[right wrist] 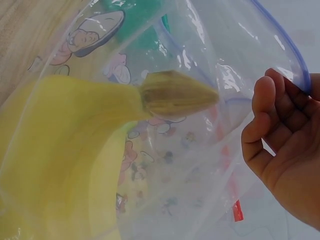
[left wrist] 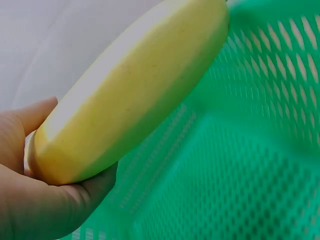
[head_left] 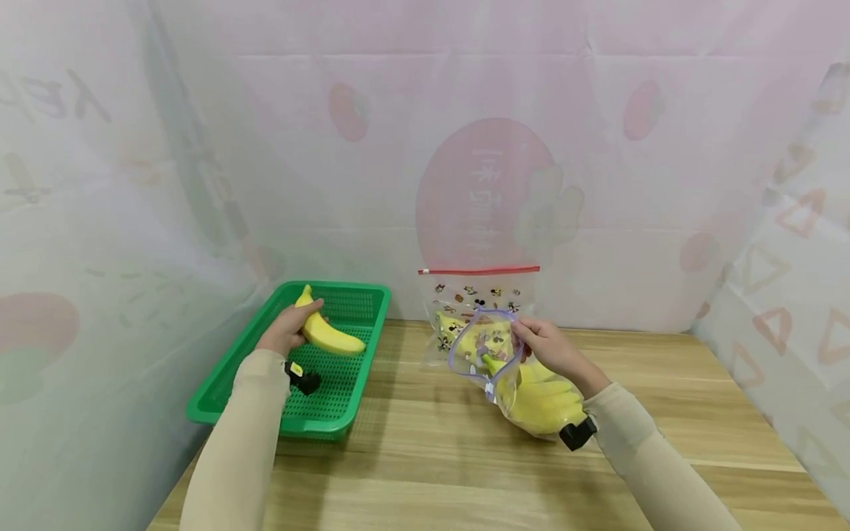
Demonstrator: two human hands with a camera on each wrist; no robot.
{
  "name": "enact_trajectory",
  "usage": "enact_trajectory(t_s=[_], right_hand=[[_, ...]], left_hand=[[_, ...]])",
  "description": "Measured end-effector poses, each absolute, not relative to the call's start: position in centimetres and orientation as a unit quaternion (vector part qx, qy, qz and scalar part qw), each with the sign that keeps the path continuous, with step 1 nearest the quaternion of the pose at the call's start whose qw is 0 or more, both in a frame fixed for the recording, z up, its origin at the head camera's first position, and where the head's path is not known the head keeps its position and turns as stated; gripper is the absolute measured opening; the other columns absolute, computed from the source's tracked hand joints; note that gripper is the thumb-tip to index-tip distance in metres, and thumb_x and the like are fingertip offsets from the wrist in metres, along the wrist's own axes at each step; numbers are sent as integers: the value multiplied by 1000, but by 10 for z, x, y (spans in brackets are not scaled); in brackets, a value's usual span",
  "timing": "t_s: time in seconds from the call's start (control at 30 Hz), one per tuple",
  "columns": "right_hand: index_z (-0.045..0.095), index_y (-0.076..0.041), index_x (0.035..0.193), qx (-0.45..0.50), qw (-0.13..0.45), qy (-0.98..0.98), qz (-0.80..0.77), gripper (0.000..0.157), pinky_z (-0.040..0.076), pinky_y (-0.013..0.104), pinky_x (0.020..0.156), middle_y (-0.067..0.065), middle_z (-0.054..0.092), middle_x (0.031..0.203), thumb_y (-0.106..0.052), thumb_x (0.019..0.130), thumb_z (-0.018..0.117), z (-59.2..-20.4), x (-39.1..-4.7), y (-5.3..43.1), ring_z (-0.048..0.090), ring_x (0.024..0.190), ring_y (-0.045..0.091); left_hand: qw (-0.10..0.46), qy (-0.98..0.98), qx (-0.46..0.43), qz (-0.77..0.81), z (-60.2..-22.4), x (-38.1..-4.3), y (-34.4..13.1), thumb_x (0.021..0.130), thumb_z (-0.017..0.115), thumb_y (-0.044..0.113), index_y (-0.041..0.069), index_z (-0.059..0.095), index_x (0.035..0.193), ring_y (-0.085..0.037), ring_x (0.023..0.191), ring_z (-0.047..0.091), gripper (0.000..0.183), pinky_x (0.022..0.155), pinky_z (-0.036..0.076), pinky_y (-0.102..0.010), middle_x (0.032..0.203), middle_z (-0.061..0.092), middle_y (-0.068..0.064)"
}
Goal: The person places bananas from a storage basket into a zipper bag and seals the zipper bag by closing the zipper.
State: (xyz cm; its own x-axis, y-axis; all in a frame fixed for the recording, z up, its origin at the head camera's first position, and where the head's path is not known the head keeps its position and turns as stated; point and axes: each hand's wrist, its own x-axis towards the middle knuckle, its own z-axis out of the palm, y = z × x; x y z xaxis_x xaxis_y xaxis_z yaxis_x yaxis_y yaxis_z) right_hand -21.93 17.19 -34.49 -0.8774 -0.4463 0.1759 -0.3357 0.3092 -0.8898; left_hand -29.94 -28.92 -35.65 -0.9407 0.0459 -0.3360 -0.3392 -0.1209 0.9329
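Observation:
Over the green basket (head_left: 368,369), my left hand (head_left: 287,328) grips a single yellow banana (head_left: 335,339). The left wrist view shows thumb and fingers around one end of it. My right hand (head_left: 547,346) pinches the purple-edged rim of a clear zip bag (right wrist: 295,60), whose mouth gapes toward the left. A bunch of bananas (head_left: 544,402) lies inside that bag on the table, its stem (right wrist: 172,95) pointing toward the mouth. Behind it is a second clear bag (head_left: 478,284) with a red zip strip and cartoon prints, holding something yellow (head_left: 454,328).
The wood-grain table (head_left: 398,472) is bounded at the back and both sides by pale printed curtains (head_left: 299,169). Raised perforated walls surround the basket's floor. Each wrist carries a small black camera (head_left: 576,434).

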Motion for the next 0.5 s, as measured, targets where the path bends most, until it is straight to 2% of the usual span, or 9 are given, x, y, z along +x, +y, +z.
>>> enact_trajectory(t_s=[0.1,0.2,0.3,0.37,0.5], right_hand=[[52,12,80,-242,52,806,-538,39,45,27,55,13,53,68,-11,104,33,-345,-219,172,50,63,41],[52,11,80,-242,52,806,-538,38,44,27,55,13,53,69,-11,104,33,-345,-218,172,50,61,37],[53,9,80,-240,52,807,-538,38,45,27,55,12,52,69,-12,104,33,-346,-218,172,50,60,29],[53,9,79,-236,51,806,-540,38,45,27,55,11,52,69,-12,104,34,-346,-217,172,51,60,26],[53,9,79,-233,48,805,-544,37,46,27,56,9,52,68,-12,104,34,-347,-216,171,51,61,30]], left_hand=[[132,607,-97,778,-351,-302,-277,100,49,22,10,0,151,-14,83,60,72,73,53,-27,108,44,-10],[133,559,-104,812,-347,-303,-264,100,48,21,17,-2,152,-13,82,57,72,72,52,-27,109,42,-7],[131,510,-130,840,-345,-304,-251,100,48,19,22,-1,152,-15,91,53,71,77,50,-29,127,37,-8],[131,487,-139,852,-343,-304,-243,100,46,16,25,-1,152,-17,101,49,70,84,47,-32,143,26,-8],[136,479,-121,859,-342,-304,-229,99,41,10,24,-6,151,-24,122,35,71,99,34,-39,155,8,-8]])
